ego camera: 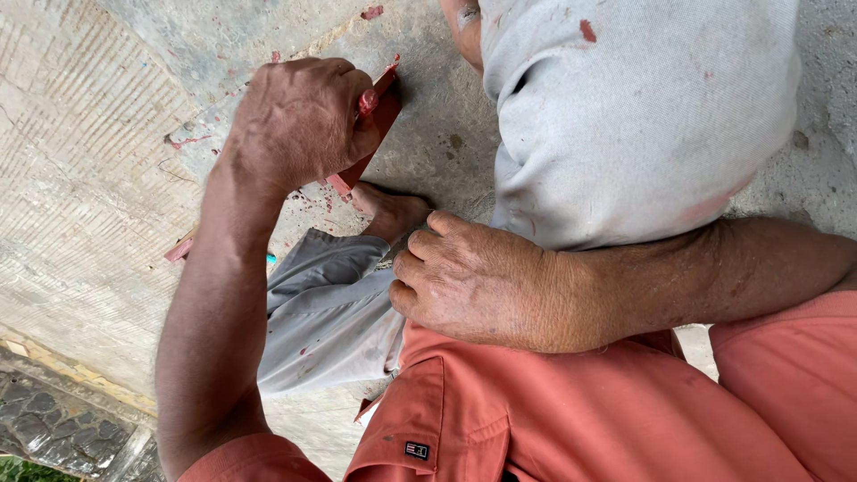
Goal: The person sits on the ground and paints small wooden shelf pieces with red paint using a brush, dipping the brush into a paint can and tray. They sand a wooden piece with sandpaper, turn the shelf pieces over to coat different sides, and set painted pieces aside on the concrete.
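My left hand [299,120] is closed around a flat strip tool stained red-brown [386,105]. The tool's upper tip touches the rough concrete surface [428,134], and its lower end [180,249] pokes out beyond my wrist. My right hand [469,281] is curled into a loose fist with nothing in it and rests against my bent knee in grey trousers [634,116]. The trousers carry red paint spots. A bare foot [393,212] stands on the concrete just below the tool. My orange shirt [571,411] fills the bottom of the view.
Red paint flecks [370,12] dot the concrete. A ribbed concrete area [80,178] lies to the left. A yellowish edge strip [62,366] and dark stone paving [54,428] sit at the bottom left. My other grey trouser leg [326,308] lies between my arms.
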